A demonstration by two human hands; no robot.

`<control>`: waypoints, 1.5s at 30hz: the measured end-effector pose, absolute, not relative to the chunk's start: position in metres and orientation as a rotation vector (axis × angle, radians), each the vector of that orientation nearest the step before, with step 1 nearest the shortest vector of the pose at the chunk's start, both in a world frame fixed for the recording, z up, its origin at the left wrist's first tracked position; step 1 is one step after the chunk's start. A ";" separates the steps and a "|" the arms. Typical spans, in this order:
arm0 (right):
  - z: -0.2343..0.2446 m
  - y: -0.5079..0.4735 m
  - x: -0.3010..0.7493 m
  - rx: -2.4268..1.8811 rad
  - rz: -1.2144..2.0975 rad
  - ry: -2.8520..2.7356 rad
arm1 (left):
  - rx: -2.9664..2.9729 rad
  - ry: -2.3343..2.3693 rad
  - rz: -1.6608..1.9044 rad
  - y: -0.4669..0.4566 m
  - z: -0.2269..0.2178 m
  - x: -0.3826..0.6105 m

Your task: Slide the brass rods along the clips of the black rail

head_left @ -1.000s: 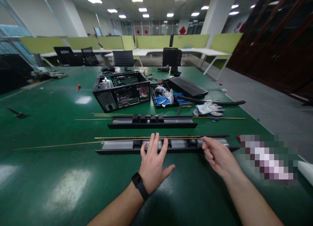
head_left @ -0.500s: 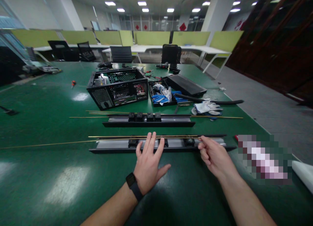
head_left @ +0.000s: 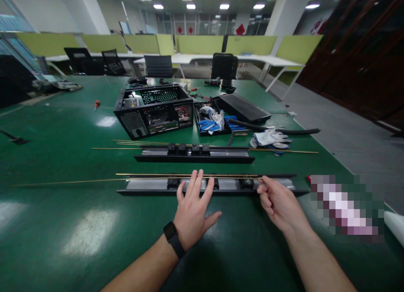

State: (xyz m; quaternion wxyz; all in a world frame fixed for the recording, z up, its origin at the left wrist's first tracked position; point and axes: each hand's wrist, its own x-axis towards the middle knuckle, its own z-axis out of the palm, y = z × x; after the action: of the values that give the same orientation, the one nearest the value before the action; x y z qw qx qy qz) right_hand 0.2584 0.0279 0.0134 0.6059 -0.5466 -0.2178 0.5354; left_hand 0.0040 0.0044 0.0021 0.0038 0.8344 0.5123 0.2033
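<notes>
My right hand [head_left: 277,201] is closed in a pinch on a thin brass rod [head_left: 72,182], near the right part of the closer black rail [head_left: 139,192]. The rod runs left across that rail and out past its end. Fingers spread, my left hand [head_left: 194,216] lies over the middle of the rail; its fingertips touch or hover above the rods, I cannot tell which. A second brass rod [head_left: 151,174] lies along the rail's far edge. Black blocks [head_left: 247,182] sit in the rail's channel. Behind it is another rail [head_left: 195,159] with several black blocks and rods.
An open black computer case [head_left: 131,119] stands behind the rails. Right of it are a black tray [head_left: 217,133] of gloves, a black panel [head_left: 243,107], a dark tube [head_left: 293,132] and a glove pair [head_left: 269,138]. A blurred pinkish item [head_left: 344,208] lies at right.
The brass rod in my right hand has slid slightly right; its left tip now shows inside the view. Both hands keep nearly the same pose. The view has shifted a little.
</notes>
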 end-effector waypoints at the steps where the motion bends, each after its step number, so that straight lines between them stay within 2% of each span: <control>1: 0.014 0.028 0.258 -1.261 1.235 -0.514 | 2.612 1.610 0.638 0.005 0.002 0.004; 45: 0.011 0.028 0.258 -1.262 1.259 -0.515 | 2.607 1.611 0.638 0.006 0.002 0.003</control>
State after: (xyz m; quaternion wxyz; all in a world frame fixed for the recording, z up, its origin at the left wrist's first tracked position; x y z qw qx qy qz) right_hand 0.2577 0.0280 0.0109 0.5994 -0.5444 -0.2222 0.5431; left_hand 0.0033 0.0056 0.0016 0.0058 0.8329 0.5145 0.2037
